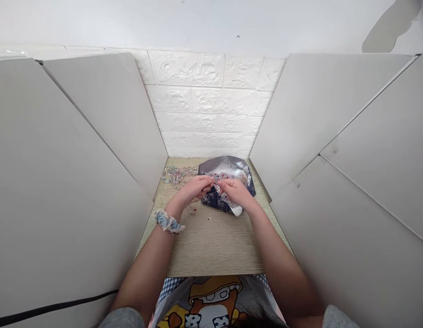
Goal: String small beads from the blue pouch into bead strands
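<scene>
My left hand [196, 187] and my right hand [234, 190] meet fingertip to fingertip above a dark blue foil bag [228, 175] that lies open on the wooden table [211, 246]. Both hands are closed in a pinch on something tiny between them; it is too small to name. The bag's silver inside holds several small coloured beads. A blue lace-trimmed scrunchie [167, 222] sits on my left wrist. A pile of strung beads [175, 174] lies left of the bag, behind my left hand.
Tall white panels [95, 150] wall in the table on the left and right, with a white brick-patterned wall [204, 109] behind. A few loose beads [209, 218] lie on the table near my left wrist. A black cable [54, 307] runs at the lower left.
</scene>
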A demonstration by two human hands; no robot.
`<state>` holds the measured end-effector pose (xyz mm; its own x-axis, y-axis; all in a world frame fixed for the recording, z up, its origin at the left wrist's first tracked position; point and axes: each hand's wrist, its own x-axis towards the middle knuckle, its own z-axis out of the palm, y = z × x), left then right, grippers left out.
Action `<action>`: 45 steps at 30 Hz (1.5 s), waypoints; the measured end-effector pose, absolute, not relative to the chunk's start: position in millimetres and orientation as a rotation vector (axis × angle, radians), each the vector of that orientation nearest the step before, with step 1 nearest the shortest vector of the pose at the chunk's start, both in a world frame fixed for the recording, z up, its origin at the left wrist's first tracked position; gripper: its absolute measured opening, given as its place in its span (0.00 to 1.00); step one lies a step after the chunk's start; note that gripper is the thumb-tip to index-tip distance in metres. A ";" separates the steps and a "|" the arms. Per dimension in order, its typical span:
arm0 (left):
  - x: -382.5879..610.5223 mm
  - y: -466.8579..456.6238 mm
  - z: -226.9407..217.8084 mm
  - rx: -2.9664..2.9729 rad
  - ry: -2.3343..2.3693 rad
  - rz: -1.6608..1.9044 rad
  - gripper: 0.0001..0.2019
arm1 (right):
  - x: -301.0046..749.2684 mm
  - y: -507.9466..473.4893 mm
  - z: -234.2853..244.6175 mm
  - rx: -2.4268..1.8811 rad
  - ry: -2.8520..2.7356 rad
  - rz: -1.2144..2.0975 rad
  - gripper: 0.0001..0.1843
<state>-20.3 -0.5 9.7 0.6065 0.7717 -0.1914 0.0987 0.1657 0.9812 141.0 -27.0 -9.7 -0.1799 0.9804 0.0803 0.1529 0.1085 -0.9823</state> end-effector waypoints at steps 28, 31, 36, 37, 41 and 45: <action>-35.2 3.4 18.5 1.374 0.770 1.247 0.14 | 172.3 -18.6 -2.8 -0.796 -0.657 1.053 0.16; -35.6 2.3 14.3 1.575 1.186 1.464 0.19 | 168.1 -19.3 -3.7 -0.906 -0.781 1.011 0.18; -31.0 1.0 12.0 1.777 1.377 1.564 0.13 | 158.6 -23.1 -6.1 -1.245 -1.199 0.815 0.22; -28.8 0.9 12.5 1.793 1.354 1.555 0.11 | 155.4 -24.5 -6.7 -1.288 -1.314 0.785 0.22; -18.2 -0.8 11.9 1.786 1.132 1.227 0.18 | 140.4 -29.2 -9.8 -1.320 -1.618 0.732 0.19; -9.4 -2.9 5.3 1.801 0.945 0.869 0.21 | 131.9 -30.4 -11.8 -1.249 -1.615 0.704 0.14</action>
